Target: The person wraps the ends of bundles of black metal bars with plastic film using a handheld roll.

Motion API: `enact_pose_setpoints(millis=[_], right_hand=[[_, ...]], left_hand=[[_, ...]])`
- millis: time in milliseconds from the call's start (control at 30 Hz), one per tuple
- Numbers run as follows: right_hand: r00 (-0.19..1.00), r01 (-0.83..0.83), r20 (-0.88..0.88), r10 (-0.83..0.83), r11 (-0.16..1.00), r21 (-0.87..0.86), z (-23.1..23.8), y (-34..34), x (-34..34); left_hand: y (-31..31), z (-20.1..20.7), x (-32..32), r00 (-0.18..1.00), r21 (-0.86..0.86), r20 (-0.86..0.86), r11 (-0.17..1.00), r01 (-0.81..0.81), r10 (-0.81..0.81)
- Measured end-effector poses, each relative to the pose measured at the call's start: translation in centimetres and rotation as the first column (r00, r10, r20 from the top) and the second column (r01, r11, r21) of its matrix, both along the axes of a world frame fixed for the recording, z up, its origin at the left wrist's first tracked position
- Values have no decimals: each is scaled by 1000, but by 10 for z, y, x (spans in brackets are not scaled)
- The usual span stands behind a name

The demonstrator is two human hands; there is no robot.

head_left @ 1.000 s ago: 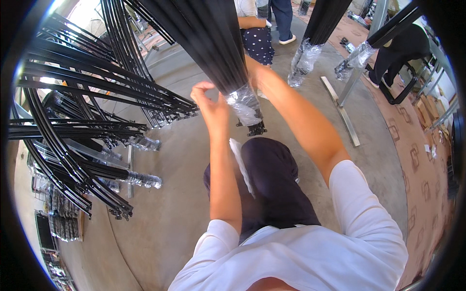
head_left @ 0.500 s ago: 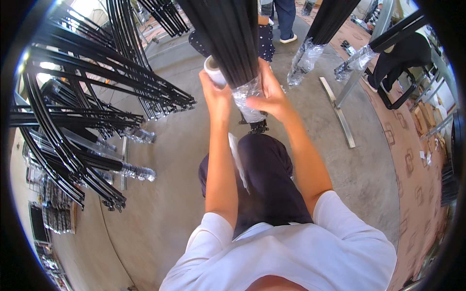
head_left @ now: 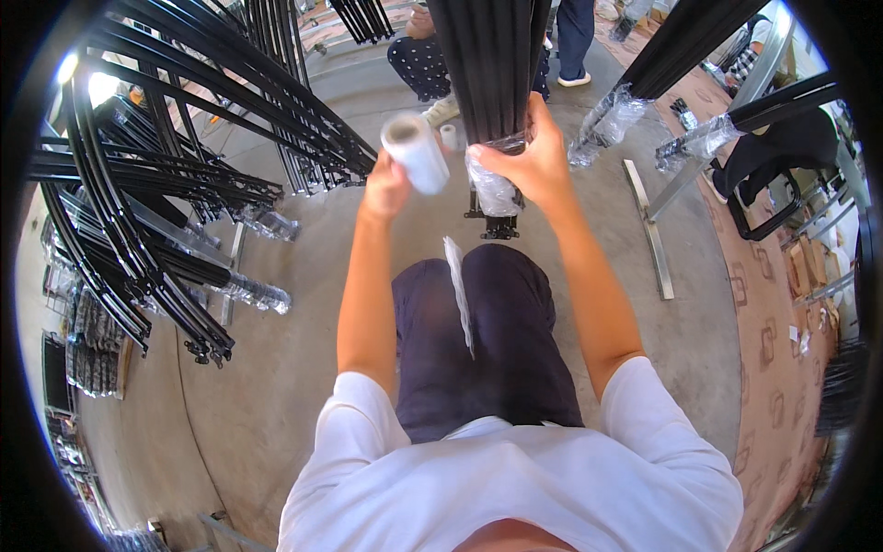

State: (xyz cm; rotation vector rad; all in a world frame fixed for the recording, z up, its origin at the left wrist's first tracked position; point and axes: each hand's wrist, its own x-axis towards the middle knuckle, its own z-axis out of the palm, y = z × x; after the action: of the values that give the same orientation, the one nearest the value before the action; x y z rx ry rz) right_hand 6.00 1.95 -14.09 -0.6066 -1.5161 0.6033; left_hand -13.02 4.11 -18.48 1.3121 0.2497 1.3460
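My left hand (head_left: 386,187) is closed round a roll of clear stretch film (head_left: 425,164), held just left of the hanging bundle of black tubes (head_left: 483,74). On the other side my right hand (head_left: 538,164) grips the bundle near its lower end, its thumb pressed across the front. Clear film (head_left: 498,190) wraps the tubes at and below that thumb. Black fittings (head_left: 498,225) stick out under the wrap. Whether film stretches between the roll and the bundle, I cannot tell. A whitish plastic strip (head_left: 459,299) lies over my dark trousers.
Many black tubes (head_left: 221,101) jut in from the left, some with film-wrapped ends (head_left: 258,293). At the right hang more wrapped bundles (head_left: 612,124), beside a metal stand's foot (head_left: 651,235) on the floor. Other people (head_left: 418,69) are behind the bundle and at the far right.
The roll and my left hand have come away from the bundle toward the left. My right hand still grips the bundle, which appears further right in view.
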Motion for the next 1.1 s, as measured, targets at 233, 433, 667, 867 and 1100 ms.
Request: enact_pose_setpoints(millis=[233, 433, 667, 867, 1100], right_hand=[[961, -171, -216, 174, 985, 33, -13, 4, -4], [823, -373, -457, 338, 928, 15, -42, -28, 2], [953, -143, -281, 109, 984, -105, -39, -45, 8], [836, 526, 108, -538, 842, 119, -23, -70, -22], [915, 284, -193, -353, 907, -312, -33, -76, -24]], left_hand=[[-78, -1, 58, 780, 286, -274, 822, -492, 562], [-90, -3, 92, 483, 444, -189, 513, -735, 855], [-77, 20, 53, 607, 695, -280, 593, -407, 744], [-24, 75, 73, 961, 140, -254, 987, -72, 106], [-11, 59, 89, 944, 97, -278, 983, -158, 179]])
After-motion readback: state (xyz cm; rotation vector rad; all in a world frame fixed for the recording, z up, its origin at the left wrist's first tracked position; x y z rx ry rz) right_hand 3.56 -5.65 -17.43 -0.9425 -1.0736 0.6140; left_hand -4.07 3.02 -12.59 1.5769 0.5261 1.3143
